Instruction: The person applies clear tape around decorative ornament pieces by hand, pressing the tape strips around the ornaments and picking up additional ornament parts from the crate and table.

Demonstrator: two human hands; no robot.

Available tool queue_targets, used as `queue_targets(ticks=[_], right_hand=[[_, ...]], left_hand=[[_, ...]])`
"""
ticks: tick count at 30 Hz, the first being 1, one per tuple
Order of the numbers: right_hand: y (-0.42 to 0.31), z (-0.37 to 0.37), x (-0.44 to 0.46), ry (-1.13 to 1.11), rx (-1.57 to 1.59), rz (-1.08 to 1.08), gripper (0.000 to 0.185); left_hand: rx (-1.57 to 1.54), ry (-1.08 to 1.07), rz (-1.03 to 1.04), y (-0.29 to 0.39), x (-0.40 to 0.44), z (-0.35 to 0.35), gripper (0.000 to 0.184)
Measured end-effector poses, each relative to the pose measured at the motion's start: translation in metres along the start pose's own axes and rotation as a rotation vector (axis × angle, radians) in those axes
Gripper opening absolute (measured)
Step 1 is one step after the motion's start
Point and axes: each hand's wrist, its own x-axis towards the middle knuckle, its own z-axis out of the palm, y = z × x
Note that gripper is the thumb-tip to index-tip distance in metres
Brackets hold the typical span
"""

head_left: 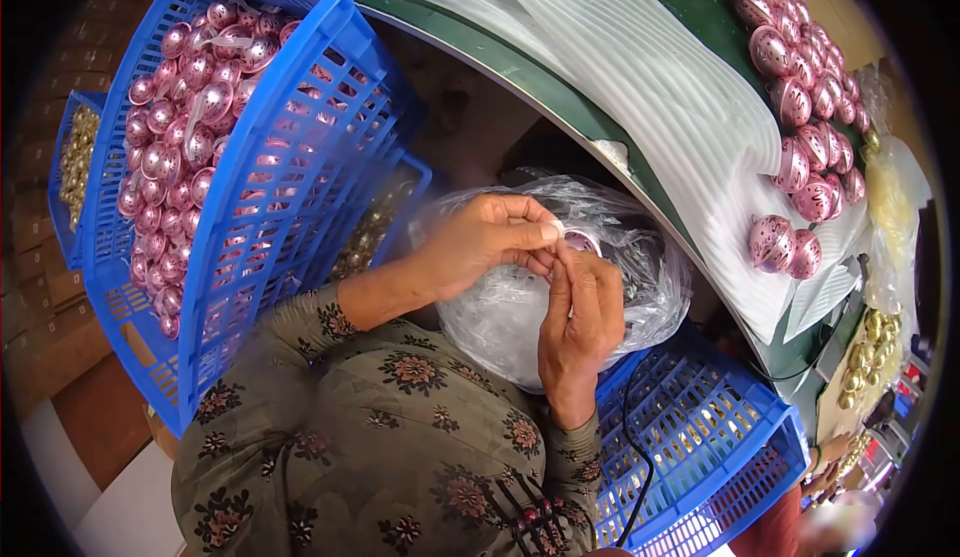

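Note:
My left hand (488, 242) and my right hand (583, 302) meet at the fingertips in front of me. Both are closed in a pinch, with thumbs and forefingers nearly touching. Whatever lies between the fingertips is too small and covered to make out. Just behind them, part of a shiny pink rounded thing (584, 240) shows, mostly hidden by the fingers. A large clear plastic bag (645, 302) spreads open below and around both hands.
At left stands a blue crate (335, 17) full of shiny pink baubles (190, 127). More pink baubles (790, 87) lie on white foam sheets (640, 107) over the green table (480, 47). Blue crates (690, 437) stand at lower right. A co-worker's hand (835, 447) shows at far right.

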Motion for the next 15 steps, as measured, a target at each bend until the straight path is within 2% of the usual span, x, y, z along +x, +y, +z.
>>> queue_targets(ticks=[3, 6, 9, 12, 15], right_hand=[[0.006, -0.001, 0.001, -0.013, -0.022, -0.035, 0.021], [0.010, -0.007, 0.003, -0.093, 0.419, 0.415, 0.020], [0.010, -0.011, 0.012, -0.104, 0.637, 0.585, 0.016], [0.012, -0.016, 0.020, -0.236, 0.559, 0.530, 0.016], [0.011, -0.015, 0.019, -0.232, 0.563, 0.534, 0.014]], left_hand=[[-0.004, -0.022, 0.013, -0.005, 0.001, -0.006, 0.015], [0.005, -0.069, 0.021, -0.004, 0.001, -0.008, 0.014], [0.057, -0.107, 0.041, -0.001, 0.003, -0.009, 0.013], [0.135, -0.115, 0.074, 0.004, 0.002, -0.005, 0.014], [0.211, -0.109, 0.127, 0.002, 0.003, -0.004, 0.014]])
